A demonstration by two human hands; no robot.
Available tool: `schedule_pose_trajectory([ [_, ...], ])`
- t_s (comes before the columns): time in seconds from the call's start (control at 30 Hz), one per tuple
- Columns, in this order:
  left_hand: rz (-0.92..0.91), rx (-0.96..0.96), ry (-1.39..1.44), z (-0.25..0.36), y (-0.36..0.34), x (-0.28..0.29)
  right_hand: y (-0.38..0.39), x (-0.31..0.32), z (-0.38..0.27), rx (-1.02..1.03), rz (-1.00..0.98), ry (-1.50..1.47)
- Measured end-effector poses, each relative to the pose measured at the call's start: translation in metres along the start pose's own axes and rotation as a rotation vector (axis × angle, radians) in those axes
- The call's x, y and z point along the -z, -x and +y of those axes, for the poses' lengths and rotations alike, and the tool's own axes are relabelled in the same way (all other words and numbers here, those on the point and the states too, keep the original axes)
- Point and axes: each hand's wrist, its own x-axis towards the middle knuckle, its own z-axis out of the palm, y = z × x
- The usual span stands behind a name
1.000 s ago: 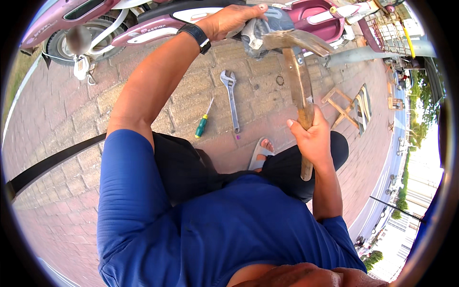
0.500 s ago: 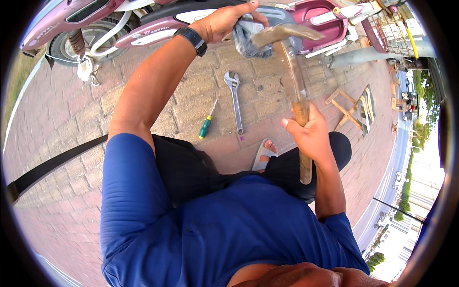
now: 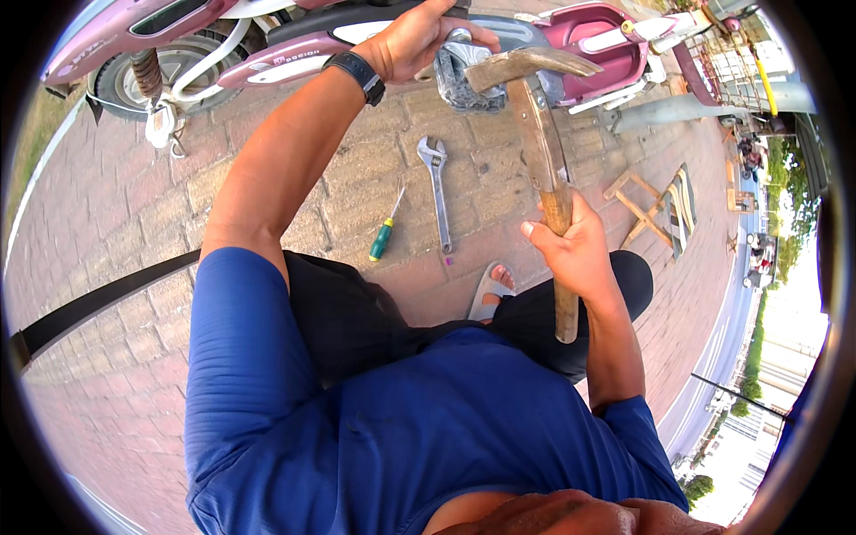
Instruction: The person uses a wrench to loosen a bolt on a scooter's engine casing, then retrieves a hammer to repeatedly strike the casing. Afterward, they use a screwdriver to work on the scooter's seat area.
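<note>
My right hand (image 3: 573, 243) is closed round the wooden handle of a claw hammer (image 3: 542, 147). The hammer's worn metal head overlaps the edge of a grey block-like part wrapped in clear plastic (image 3: 471, 89); whether they touch I cannot tell. At the upper middle, my left hand (image 3: 419, 40), with a black watch at the wrist, is closed about the top of that wrapped part, its fingertips partly hidden. Between my arms, an adjustable wrench (image 3: 438, 192) and a green-handled screwdriver (image 3: 383, 237) lie on the brick paving.
A pink and white electric scooter (image 3: 276, 69) stretches across the far side, its wire basket (image 3: 736, 67) at the right. A folding stool (image 3: 655, 214) stands right of my knee. My sandalled foot (image 3: 493, 290) is on the paving (image 3: 267, 201). Beyond the right edge runs a road.
The hammer has shifted slightly left, with my right hand moving along with it. My left hand stays nearly in place, and the wrapped part looks turned a little.
</note>
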Motion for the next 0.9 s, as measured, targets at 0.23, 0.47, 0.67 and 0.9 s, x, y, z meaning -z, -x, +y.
schedule_pose_trajectory([
  [0.23, 0.140, 0.164, 0.030, 0.021, 0.013, -0.034, 0.003, 0.023, -0.015, -0.080, -0.009, -0.087],
  [0.47, 0.092, 0.126, 0.015, 0.022, 0.013, -0.038, 0.093, 0.176, -0.160, 0.680, 0.506, 0.115],
  [0.67, 0.015, 0.195, 0.100, 0.014, 0.018, -0.003, 0.063, 0.101, -0.061, 0.509, 0.337, 0.106],
  [0.9, -0.039, 0.176, 0.224, 0.015, 0.031, 0.029, 0.051, 0.096, -0.005, 0.061, 0.681, -0.216],
])
